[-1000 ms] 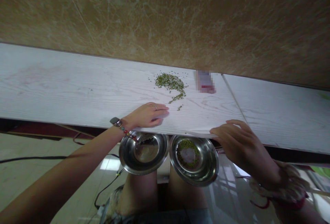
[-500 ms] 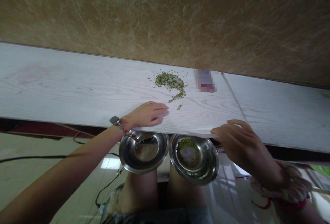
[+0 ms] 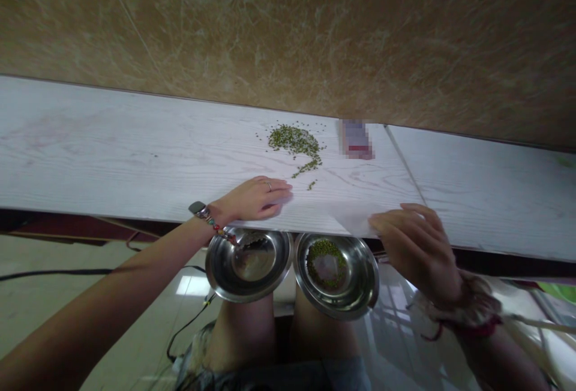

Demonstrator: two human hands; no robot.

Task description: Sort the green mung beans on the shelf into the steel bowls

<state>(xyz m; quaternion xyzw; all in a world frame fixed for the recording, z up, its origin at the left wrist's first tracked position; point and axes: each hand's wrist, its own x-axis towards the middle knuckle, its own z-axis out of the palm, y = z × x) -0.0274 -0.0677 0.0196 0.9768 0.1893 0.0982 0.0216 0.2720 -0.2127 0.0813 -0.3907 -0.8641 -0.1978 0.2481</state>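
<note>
1. Left hand point(image 3: 258, 200) lies open, palm down, beyond and left of the bean bowl point(image 3: 361, 277).
2. Right hand point(image 3: 416, 247) seems to pinch a thin pale sheet point(image 3: 354, 220) just beyond that bowl; likely light, limp, best held by its edge.
3. Green beans point(image 3: 292, 139) lie farther beyond it; probably hard, prone to rolling, best cupped.

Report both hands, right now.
Left hand: open, palm down on the white covering.
Right hand: closed, fingertips pinching the covering's near edge.
</note>
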